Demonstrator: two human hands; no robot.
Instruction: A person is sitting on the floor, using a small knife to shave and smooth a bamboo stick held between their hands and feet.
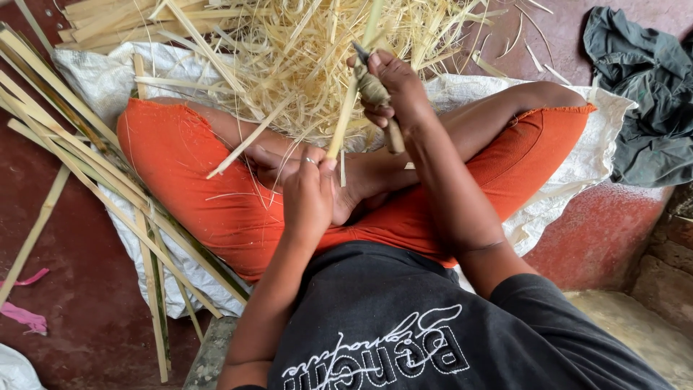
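Head view looks down on crossed legs in orange shorts (188, 166) on a white sack (101, 79). The knife (375, 94) is mostly hidden inside the right hand (393, 90), fingers wrapped tight around its bound handle; only a dark tip shows. The left hand (307, 191) pinches one bamboo strip (346, 108), whose upper end leaves the frame. The shavings pile (303, 50) is too tangled to count. One dark cloth (642, 94) lies at right.

Orange shorts (180, 166), black shirt (390, 318), pale yellow bamboo strips (303, 50), white sack (94, 79).
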